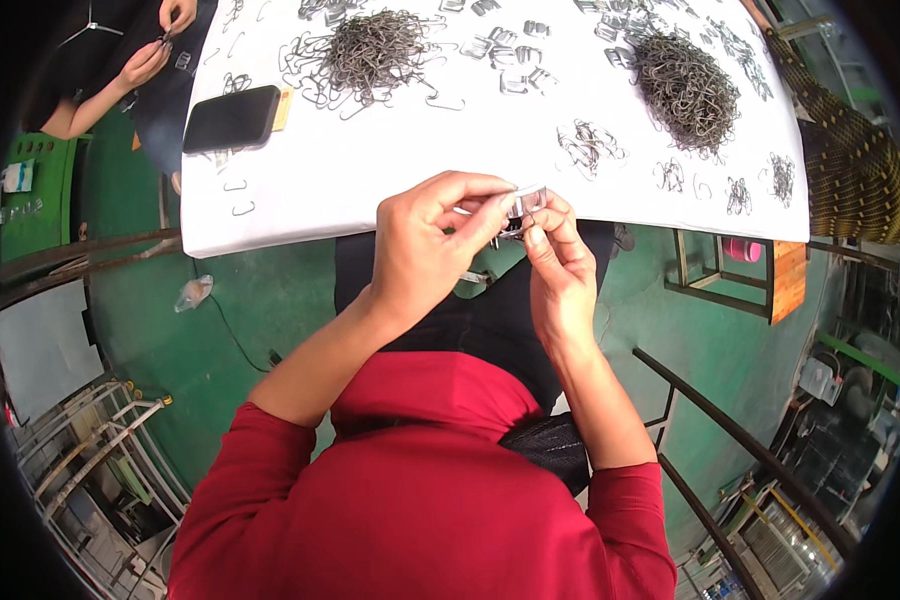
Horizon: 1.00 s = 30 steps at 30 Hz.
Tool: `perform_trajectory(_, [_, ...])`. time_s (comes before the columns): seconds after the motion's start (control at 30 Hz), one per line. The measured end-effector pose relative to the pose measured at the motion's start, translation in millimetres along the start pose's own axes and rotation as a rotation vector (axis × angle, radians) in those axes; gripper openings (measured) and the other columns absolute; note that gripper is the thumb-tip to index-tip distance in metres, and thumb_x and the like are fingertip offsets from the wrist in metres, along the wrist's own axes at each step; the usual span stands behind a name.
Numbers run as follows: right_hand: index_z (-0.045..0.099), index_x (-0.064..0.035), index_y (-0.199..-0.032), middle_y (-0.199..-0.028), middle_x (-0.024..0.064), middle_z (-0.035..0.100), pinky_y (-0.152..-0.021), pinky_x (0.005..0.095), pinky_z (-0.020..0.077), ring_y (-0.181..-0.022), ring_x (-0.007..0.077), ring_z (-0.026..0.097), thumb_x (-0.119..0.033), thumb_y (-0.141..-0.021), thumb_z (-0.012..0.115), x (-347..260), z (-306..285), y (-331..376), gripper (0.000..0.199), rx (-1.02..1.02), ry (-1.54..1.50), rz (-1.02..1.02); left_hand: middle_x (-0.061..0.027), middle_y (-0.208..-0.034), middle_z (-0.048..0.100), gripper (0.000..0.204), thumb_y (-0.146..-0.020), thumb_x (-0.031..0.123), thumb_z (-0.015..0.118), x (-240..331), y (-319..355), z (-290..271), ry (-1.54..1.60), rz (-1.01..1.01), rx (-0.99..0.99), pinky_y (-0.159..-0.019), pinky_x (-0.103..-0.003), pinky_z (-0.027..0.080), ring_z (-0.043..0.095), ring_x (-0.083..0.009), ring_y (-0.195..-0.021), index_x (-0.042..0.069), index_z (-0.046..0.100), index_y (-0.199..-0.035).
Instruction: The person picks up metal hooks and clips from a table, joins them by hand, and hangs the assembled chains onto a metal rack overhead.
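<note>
Together, left hand (422, 238) and right hand (560, 268) clamp their grip on a glossy bent piece (532, 202); wire hooks (375, 55) lie tangled.

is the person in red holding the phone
No, the phone lies on the white table, while the left hand and right hand hold a small shiny piece.

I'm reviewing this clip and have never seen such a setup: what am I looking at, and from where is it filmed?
No machine: a person works bare-handed. The single picture comes from a fisheye camera worn on the head, looking down, so straight edges bend. On the white table lie a left heap and a right heap of bent wire, plus a phone. By its near edge, the left hand and right hand pinch a small shiny piece; its exact shape is unclear.
</note>
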State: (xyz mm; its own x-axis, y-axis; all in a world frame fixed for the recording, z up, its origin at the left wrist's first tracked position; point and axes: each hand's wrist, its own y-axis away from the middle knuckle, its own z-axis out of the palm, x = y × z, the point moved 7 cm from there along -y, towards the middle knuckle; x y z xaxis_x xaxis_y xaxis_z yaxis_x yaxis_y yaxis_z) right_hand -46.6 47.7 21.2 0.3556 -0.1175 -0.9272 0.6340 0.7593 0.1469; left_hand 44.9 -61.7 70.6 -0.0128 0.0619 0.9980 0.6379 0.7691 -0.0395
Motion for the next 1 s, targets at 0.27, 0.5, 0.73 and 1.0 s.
perform_trajectory(0.27, [0.064, -0.0056, -0.089, -0.118, 0.0049, 0.045, -0.099, 0.0327, 0.0324, -0.114, 0.0169, 0.042, -0.005, -0.085, 0.06, 7.9, 9.0, -0.1, 0.006, -0.015, -0.048, 0.05, -0.0075, -0.086, 0.065, 0.014, -0.082, -0.003, 0.061, 13.3, 5.1, -7.6, -0.155, 0.161, -0.008, -0.062, -0.022, 0.053, 0.064, -0.011, -0.074, -0.002, 0.065, -0.095])
perform_trajectory(0.5, [0.059, -0.0047, -0.104, -0.122, 0.0077, 0.049, -0.096, 0.0328, 0.0365, -0.108, 0.0162, 0.048, -0.008, -0.086, 0.059, 6.1, -3.7, -10.1, 0.018, 0.023, 0.113, 0.02, -0.008, -0.085, 0.065, 0.015, -0.079, -0.003, 0.064, 10.4, 15.1, -18.0, -0.153, 0.202, -0.004, -0.057, -0.022, 0.052, 0.065, -0.0115, -0.067, 0.0, 0.065, -0.093])
perform_trajectory(0.73, [0.062, -0.0033, -0.09, -0.09, 0.0065, 0.063, -0.071, 0.03, 0.0459, -0.08, 0.0184, 0.06, -0.009, -0.084, 0.06, -12.4, 98.8, -104.9, 0.009, -0.468, 0.826, -0.261, -0.0082, -0.085, 0.065, 0.015, -0.078, -0.003, 0.065, -19.8, 26.4, -28.9, -0.168, 0.174, -0.013, -0.057, -0.022, 0.052, 0.064, -0.0116, -0.068, 0.0, 0.065, -0.092])
perform_trajectory(1.0, [0.062, -0.0067, -0.084, -0.095, 0.0087, 0.058, -0.076, 0.0376, 0.0499, -0.091, 0.0263, 0.06, -0.012, -0.081, 0.06, 56.4, 213.4, -148.2, 0.007, -0.812, 1.767, -0.719, -0.0068, -0.078, 0.062, 0.012, -0.078, -0.002, 0.063, -33.0, 37.5, -34.3, -0.181, 0.205, 0.024, -0.054, -0.026, 0.049, 0.061, -0.0137, -0.061, 0.0, 0.064, -0.09])
